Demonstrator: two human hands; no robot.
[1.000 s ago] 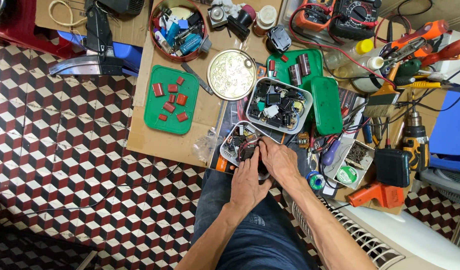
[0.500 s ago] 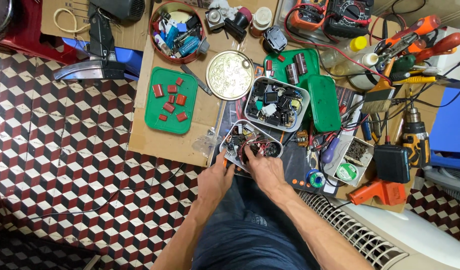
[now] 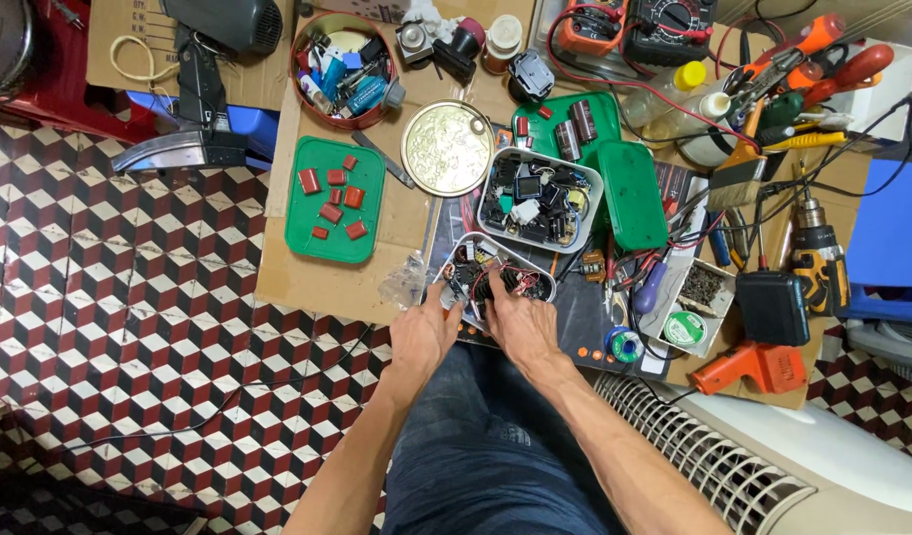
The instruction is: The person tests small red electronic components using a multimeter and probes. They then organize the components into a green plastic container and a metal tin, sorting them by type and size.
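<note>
A small clear plastic tray point(image 3: 531, 268) full of dark electronic parts and red wires lies at the near edge of a cardboard sheet point(image 3: 317, 287). My left hand point(image 3: 421, 335) rests against the tray's near left corner, fingers curled on its rim. My right hand point(image 3: 518, 319) reaches over the tray's near side with its fingertips down among the parts. What the fingertips pinch is hidden by the clutter. Beyond it sits a larger clear tray point(image 3: 580, 235) of mixed components.
A green lid point(image 3: 299, 223) with red blocks lies to the left, a round gold tin lid point(image 3: 447, 149) behind. A round red tin point(image 3: 305, 96), green boxes point(image 3: 632, 194), multimeters, a drill point(image 3: 818, 260), an orange tool point(image 3: 758, 367) and solder spool point(image 3: 627, 345) crowd the right. Checkered floor lies left.
The view has shifted slightly. My left hand moved left, from over the small tray to its near left corner. My right hand stays at the tray among the parts.
</note>
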